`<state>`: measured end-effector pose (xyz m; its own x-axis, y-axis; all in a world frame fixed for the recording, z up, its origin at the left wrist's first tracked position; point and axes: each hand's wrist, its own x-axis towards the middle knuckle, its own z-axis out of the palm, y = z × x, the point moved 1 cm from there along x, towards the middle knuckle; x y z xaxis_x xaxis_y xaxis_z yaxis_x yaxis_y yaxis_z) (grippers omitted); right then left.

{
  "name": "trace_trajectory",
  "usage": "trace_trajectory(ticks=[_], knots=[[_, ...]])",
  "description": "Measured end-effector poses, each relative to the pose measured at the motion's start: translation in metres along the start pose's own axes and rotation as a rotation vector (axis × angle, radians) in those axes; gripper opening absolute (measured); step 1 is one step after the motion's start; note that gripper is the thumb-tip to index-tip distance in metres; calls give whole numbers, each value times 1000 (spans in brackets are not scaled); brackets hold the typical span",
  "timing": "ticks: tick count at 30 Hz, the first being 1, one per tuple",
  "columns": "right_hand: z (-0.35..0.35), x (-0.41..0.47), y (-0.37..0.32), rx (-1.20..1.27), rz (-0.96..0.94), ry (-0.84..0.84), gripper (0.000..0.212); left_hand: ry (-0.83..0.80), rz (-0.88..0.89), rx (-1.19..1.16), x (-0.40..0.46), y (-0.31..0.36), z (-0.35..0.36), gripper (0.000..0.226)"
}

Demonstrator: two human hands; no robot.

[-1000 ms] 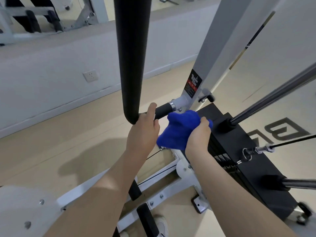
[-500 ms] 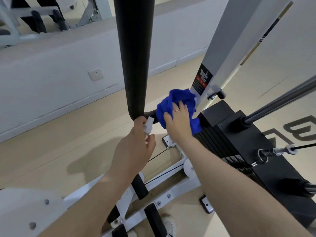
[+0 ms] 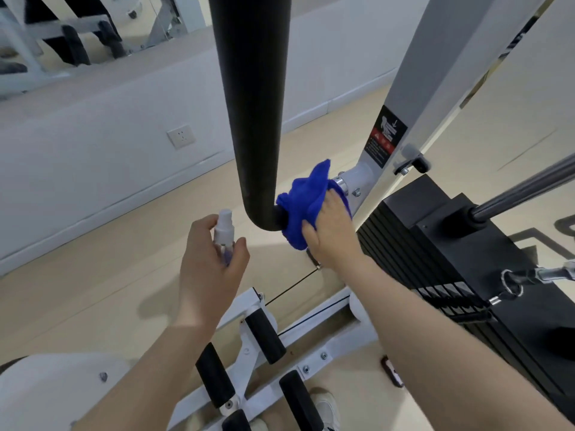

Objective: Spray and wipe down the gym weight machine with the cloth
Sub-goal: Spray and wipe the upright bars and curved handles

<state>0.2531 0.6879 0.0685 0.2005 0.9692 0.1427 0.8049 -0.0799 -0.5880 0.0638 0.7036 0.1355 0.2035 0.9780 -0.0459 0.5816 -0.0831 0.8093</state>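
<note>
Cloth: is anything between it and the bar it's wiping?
Nothing visible. The right hand presses the cloth straight onto the bar's lower end; the left hand holds the spray bottle off to the side.

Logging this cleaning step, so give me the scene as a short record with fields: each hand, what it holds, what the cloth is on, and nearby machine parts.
left hand: grips a small spray bottle, nozzle up, apart from the bar
right hand: presses the blue cloth with fingers laid over it
cloth position: wrapped on the short handle section between the black padded bar and the white frame post
weight stack: black, right of the cloth
warning label: on the post, above the cloth
wall socket: on the wall, far left
</note>
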Motion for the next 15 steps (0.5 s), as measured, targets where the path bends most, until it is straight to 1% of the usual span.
trace_trajectory(ticks=[1, 2, 3, 4, 5, 6, 7, 8, 9, 10, 11, 12, 13, 14, 15], knots=[[-8, 5, 11, -189, 13, -6, 25, 12, 8, -14, 1, 0, -4, 30], [-13, 9, 16, -321, 42, -20, 31, 21, 16, -27, 2, -1, -7, 29], [-13, 11, 13, -364, 88, -22, 38, 17, 22, -36, 2, -2, -11, 29], [-10, 12, 5, -318, 139, -16, 41, 11, 24, -43, 2, -2, -13, 29], [-5, 12, -11, -183, 257, -26, 38, 0, 23, -52, 1, -2, -14, 29], [-1, 13, -33, 28, 385, -6, 28, -17, 25, -70, 1, -1, -15, 29], [0, 12, -56, 352, 629, 35, 17, -34, 25, -92, 0, 0, -15, 31], [-2, 9, -76, 756, 881, 107, 11, -50, 25, -114, -1, 1, -16, 32], [1, 0, -87, 1042, 1045, 115, 16, -63, 34, -136, -1, 4, -15, 33], [4, -10, -89, 1234, 1076, 116, 19, -75, 55, -158, 0, 6, -14, 34], [9, -15, -85, 1202, 999, 84, 19, -86, 82, -176, 2, 10, -12, 36], [9, -16, -83, 1084, 850, 92, 16, -98, 108, -192, 5, 12, -10, 38], [9, -12, -76, 859, 637, 98, 13, -109, 132, -200, 8, 15, -8, 39], [13, -8, -62, 622, 423, 92, 14, -111, 156, -201, 11, 15, -4, 40], [16, -2, -43, 393, 271, 68, 18, -103, 177, -195, 13, 17, -2, 41]])
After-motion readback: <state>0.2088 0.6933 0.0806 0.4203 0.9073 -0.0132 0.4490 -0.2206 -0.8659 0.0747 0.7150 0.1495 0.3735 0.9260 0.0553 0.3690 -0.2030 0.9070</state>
